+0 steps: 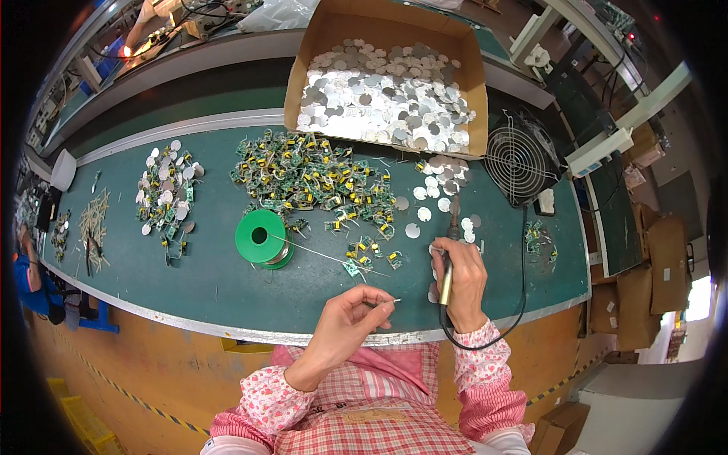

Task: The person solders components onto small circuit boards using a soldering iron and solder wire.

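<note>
My right hand [464, 279] is wrapped round a soldering iron [447, 282], its tip pointing away from me over loose round metal discs [444, 205]. The black cord loops under my right wrist. My left hand [350, 322] is closed in a pinch near the table's front edge; a tiny pale tip shows at the fingertips, too small to name. A green spool of solder wire [246, 236] stands left of centre, and its loose wire stretches right, above my left hand. Several small circuit boards [364, 249] with yellow parts lie just beyond that hand.
A big heap of circuit boards [296, 171] lies mid-table. Behind it sits a cardboard box [294, 91] of silvery discs. A black fan [523, 155] stands at the right. Boards mixed with discs [168, 189] and thin sticks [95, 227] lie left. Another person's arm [32, 265] shows far left.
</note>
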Available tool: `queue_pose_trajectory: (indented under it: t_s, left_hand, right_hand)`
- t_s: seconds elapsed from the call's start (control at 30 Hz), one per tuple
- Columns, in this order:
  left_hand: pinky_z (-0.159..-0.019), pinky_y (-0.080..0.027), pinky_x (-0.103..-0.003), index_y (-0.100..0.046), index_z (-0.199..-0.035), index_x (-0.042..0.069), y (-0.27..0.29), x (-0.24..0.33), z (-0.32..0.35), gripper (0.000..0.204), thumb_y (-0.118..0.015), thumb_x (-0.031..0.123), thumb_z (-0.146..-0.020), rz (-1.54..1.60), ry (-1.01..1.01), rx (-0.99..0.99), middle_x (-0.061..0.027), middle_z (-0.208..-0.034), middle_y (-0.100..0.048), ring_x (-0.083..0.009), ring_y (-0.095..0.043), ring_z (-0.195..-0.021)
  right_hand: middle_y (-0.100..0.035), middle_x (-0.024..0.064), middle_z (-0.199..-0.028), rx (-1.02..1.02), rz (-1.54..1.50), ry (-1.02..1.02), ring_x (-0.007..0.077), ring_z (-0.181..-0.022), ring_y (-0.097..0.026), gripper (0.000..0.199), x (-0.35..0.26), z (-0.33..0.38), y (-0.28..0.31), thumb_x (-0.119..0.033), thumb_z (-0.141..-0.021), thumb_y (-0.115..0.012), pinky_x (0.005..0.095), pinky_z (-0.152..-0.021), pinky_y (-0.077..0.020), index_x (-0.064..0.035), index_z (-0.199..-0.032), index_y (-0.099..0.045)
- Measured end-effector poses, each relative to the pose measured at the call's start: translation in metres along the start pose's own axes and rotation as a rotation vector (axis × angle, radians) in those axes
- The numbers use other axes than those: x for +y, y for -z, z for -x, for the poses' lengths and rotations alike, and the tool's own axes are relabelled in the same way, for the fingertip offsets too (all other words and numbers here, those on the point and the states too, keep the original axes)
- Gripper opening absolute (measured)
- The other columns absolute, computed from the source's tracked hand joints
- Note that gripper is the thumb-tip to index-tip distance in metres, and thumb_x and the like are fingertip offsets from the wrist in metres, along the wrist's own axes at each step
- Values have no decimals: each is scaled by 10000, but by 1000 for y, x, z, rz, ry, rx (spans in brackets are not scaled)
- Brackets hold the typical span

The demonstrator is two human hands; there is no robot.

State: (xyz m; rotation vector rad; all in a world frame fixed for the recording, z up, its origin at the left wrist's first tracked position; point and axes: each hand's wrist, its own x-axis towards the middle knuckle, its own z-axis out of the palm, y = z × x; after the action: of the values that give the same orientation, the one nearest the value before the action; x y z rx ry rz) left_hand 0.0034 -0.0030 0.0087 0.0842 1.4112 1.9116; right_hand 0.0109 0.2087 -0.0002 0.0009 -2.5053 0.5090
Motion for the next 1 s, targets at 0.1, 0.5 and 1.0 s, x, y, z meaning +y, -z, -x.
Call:
queue_pose_trajectory:
  t_s: [0.1, 0.5, 1.0]
  left_hand:
    - [-704, -484, -219, -603, -1034, -1, 2, -7, -1, 170, -601, 111, -907, -16, -61, -7, -70, -959, -642, -98, -610, -795]
    - [-484, -358, -177, -673, -1019, 38, 5, -8, 0, 165, -641, 90, -866, -333, -118, 71, 20, -783, -622, 2, -449, -560]
    - [-534, -366, -160, -597, -920, 11, 7, -7, -2, 91, -639, 79, -877, -244, -57, 5, 39, -746, -569, -1, -470, -607]
  right_hand:
    - [-598, 94, -750, 27, -76, -26, 262, -681, -572, 233, -7, 6, 4, 70, -712, -662, 344, -606, -446, -51, -901, -600]
    - [-656, 59, -873, -85, -95, -48, 244, -728, -560, 279, -28, 34, 14, 69, -680, -706, 331, -668, -457, -62, -906, -608]
    - [-613, 107, -836, 12, -27, -55, 266, -712, -599, 287, -35, 53, 16, 57, -692, -715, 351, -608, -483, -58, -933, -609]
